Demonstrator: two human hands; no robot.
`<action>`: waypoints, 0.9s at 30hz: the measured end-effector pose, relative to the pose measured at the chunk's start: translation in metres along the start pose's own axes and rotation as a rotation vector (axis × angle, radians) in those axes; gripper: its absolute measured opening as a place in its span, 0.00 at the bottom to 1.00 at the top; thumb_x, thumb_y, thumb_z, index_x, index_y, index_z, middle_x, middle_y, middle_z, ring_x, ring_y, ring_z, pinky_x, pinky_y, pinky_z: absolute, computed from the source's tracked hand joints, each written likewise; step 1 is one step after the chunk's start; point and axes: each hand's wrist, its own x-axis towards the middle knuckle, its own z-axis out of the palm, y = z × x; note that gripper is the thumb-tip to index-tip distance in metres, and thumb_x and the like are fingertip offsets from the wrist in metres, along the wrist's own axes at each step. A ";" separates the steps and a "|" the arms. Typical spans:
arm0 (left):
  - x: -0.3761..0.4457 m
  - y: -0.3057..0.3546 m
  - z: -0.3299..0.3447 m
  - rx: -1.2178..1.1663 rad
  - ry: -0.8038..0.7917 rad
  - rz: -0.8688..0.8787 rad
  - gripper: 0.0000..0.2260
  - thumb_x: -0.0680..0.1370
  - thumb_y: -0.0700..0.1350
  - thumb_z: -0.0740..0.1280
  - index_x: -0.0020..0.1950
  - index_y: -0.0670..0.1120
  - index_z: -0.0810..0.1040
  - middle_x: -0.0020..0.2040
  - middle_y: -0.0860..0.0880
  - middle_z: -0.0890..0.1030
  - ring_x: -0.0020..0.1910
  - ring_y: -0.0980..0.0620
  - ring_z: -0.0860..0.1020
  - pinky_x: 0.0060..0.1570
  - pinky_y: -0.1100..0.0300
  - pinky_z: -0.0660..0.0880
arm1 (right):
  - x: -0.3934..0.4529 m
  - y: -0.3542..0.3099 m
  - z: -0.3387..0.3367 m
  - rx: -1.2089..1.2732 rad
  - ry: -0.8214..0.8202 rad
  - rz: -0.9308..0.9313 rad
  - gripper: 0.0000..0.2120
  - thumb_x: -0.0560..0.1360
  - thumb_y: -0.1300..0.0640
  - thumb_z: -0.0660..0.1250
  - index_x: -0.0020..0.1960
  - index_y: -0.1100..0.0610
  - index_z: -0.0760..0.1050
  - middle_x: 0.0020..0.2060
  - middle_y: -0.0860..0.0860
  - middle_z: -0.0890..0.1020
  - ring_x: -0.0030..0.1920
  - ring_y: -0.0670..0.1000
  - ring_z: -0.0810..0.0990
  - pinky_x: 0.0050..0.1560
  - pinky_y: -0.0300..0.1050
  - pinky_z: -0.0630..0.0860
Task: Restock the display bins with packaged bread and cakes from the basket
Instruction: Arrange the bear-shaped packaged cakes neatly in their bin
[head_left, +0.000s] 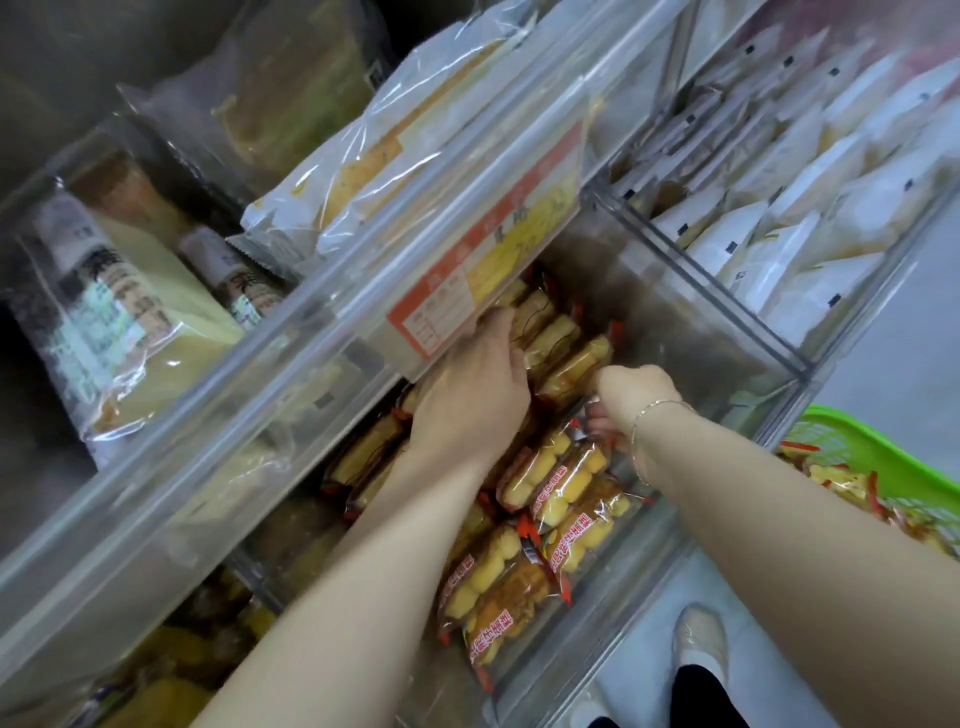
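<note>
Both bare forearms stretched forward and down into a clear plastic display bin (691, 306) on the lower shelf tier. Left hand (470, 395) palm down, back to the camera, fingers reaching forward over a standing row of cake packs (558, 345) and disappearing under the shelf above; fingertips hidden, so whether curled or straight cannot be told. Right hand (626, 402) just to its right, wrist bent, knuckles up, fingers curled downward and closed on the crinkled top edge of a pack at the end of the same row; thin bracelet (657, 408) round the wrist. Row touching both hands, packed on edge, side by side, deep in the bin. Nearer the camera, more wrapped cakes (524, 587) lying flat and overlapping, golden-brown, lumpy, in glossy clear film with red crimped ends and red print. Bin walls transparent, hard, straight-edged. Above, a tilted clear shelf front with an orange-and-yellow price card (488, 249), bagged bread slices (374, 156) behind it. At right, a neighbouring bin of white pouches (810, 218). At far right edge, a green lattice plastic basket (883, 457) with more red-trimmed packs inside. Below, one pale shoe (698, 642) on a grey floor.
</note>
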 end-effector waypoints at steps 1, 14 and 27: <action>0.009 0.001 0.003 0.013 0.003 0.044 0.18 0.81 0.47 0.59 0.72 0.49 0.68 0.70 0.49 0.69 0.69 0.50 0.67 0.66 0.57 0.64 | 0.003 0.002 0.001 0.171 -0.033 0.043 0.09 0.72 0.61 0.60 0.35 0.55 0.62 0.33 0.55 0.70 0.31 0.54 0.71 0.31 0.47 0.69; 0.028 0.005 0.017 0.023 -0.234 0.122 0.20 0.83 0.52 0.55 0.75 0.53 0.64 0.79 0.53 0.54 0.77 0.53 0.50 0.75 0.53 0.47 | -0.016 -0.026 -0.002 -0.585 0.038 -0.197 0.21 0.77 0.53 0.62 0.66 0.62 0.67 0.58 0.61 0.76 0.53 0.59 0.76 0.48 0.45 0.72; -0.097 0.218 0.125 -0.630 0.039 0.433 0.09 0.79 0.41 0.60 0.52 0.42 0.79 0.44 0.51 0.81 0.41 0.52 0.80 0.40 0.58 0.76 | 0.027 0.128 -0.324 0.393 0.094 -0.083 0.14 0.75 0.63 0.64 0.60 0.63 0.75 0.48 0.62 0.81 0.40 0.54 0.80 0.45 0.44 0.79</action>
